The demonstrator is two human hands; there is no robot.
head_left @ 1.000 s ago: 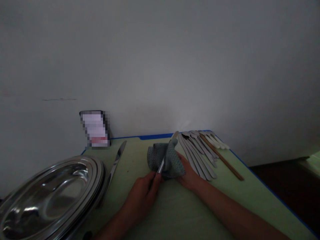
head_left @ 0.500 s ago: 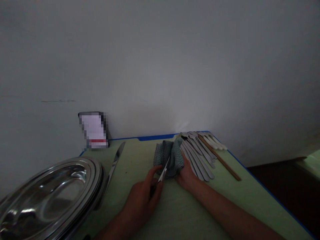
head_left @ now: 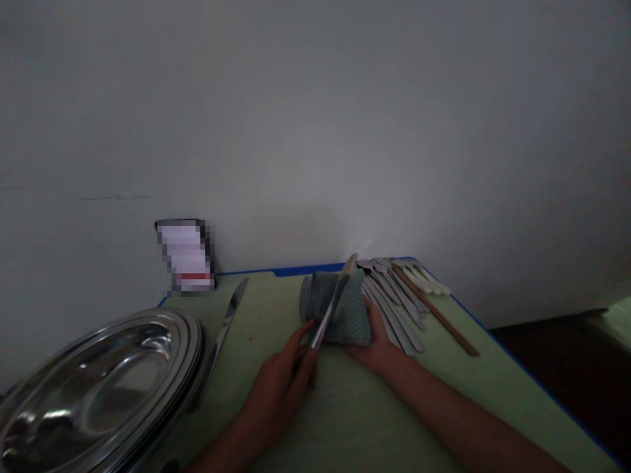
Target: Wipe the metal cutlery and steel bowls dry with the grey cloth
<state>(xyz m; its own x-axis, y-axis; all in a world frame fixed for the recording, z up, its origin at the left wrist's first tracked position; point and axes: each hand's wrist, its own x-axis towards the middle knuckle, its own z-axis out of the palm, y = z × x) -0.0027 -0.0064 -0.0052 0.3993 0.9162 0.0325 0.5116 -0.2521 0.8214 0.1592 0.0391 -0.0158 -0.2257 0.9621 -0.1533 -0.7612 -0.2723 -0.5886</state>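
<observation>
My left hand [head_left: 286, 378] grips the handle of a table knife [head_left: 331, 309], whose blade slants up and away to the right. Behind the blade lies a folded grey-green checked cloth [head_left: 350, 315], spread over my right hand [head_left: 374, 338]. The cloth hides most of my right fingers; the hand holds it from below and the right side. The knife's full blade shows in front of the cloth, and whether it touches the fabric I cannot tell. To the right of the cloth several metal pieces of cutlery [head_left: 394, 322] lie fanned out on the table.
Stacked oval metal trays [head_left: 123, 387] fill the left front, with another table knife [head_left: 229, 322] beside them. A phone [head_left: 187, 256] leans against the wall at the back left. Wooden chopsticks [head_left: 438, 315] and white-handled cutlery [head_left: 426, 281] lie at the table's right side.
The cloth, earlier bunched around the knife blade, has opened out flatter on my right hand. The blade, partly wrapped before, is now exposed and points further up.
</observation>
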